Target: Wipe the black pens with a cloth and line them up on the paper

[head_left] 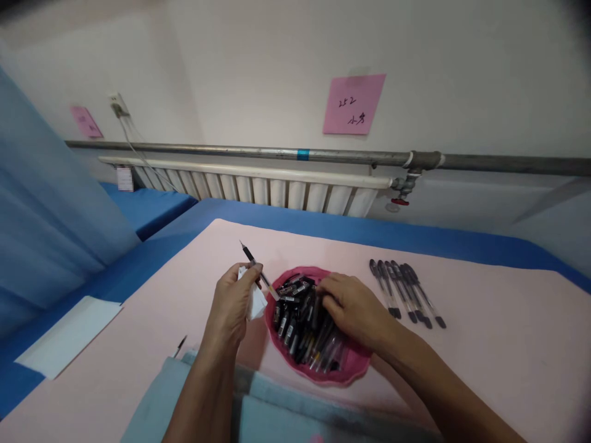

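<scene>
My left hand [234,294] is closed round an uncapped gel pen [259,271], its tip pointing up and to the left. A folded white tissue [255,301] is held in the same hand, under the pen. The pen's rear end reaches the left rim of a pink basket [341,376]. Inside the basket lie many black pen caps [289,335] and clear pen barrels [330,351]. My right hand [348,304] reaches over the basket's right side with fingers curled down among the pen parts. Its fingertips are partly hidden, so what they pinch does not show.
Several capped pens [406,292] lie in a row right of the basket on the pink sheet [498,332]. Another pen [180,346] is by the light-blue cloth [154,387] at the front. White paper [69,335] lies left. A radiator [272,191] stands behind.
</scene>
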Motion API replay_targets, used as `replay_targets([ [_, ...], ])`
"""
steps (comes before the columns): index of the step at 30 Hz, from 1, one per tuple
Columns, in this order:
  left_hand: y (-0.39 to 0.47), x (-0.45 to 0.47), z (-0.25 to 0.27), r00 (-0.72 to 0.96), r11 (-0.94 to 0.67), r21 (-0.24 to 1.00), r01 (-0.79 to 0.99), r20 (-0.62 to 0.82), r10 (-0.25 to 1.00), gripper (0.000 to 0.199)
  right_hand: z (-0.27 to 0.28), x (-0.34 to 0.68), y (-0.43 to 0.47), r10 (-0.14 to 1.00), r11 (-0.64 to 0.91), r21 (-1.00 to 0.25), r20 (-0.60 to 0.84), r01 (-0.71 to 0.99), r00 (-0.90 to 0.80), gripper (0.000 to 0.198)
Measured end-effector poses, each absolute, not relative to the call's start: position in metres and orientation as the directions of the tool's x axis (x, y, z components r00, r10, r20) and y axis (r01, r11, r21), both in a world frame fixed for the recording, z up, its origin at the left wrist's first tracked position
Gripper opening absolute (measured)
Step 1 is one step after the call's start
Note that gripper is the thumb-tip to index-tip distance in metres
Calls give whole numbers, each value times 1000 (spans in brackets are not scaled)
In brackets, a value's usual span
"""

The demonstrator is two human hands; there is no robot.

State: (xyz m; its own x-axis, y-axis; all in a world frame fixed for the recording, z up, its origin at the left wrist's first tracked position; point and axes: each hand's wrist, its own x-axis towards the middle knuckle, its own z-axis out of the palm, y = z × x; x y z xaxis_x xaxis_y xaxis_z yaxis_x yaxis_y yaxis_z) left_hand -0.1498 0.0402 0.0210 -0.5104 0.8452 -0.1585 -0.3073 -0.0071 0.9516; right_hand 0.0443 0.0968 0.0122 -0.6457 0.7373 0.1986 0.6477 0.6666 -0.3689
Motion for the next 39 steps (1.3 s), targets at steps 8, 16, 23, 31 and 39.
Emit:
replay_targets([
  [8, 39, -148, 24, -525, 0, 947, -320, -177, 832, 25, 15, 57, 108, 832, 555, -408, 268, 725, -487, 21],
  [16, 38, -150, 27, -564, -37, 944, -329, -164, 809, 28, 14, 61, 112, 845, 534, -405, 270, 742, -461, 21],
  [23, 39, -149, 23, -543, -31, 941, -337, -167, 823, 26, 7, 49, 102, 760, 637, -454, 233, 623, -607, 20],
  [31, 40, -147, 23, -506, 5, 941, -338, -186, 843, 24, 4, 40, 95, 697, 684, -492, 223, 538, -682, 21],
  [39, 39, -148, 20, -498, 19, 963, -267, -155, 853, 23, 2, 40, 96, 693, 693, -494, 255, 525, -674, 21],
])
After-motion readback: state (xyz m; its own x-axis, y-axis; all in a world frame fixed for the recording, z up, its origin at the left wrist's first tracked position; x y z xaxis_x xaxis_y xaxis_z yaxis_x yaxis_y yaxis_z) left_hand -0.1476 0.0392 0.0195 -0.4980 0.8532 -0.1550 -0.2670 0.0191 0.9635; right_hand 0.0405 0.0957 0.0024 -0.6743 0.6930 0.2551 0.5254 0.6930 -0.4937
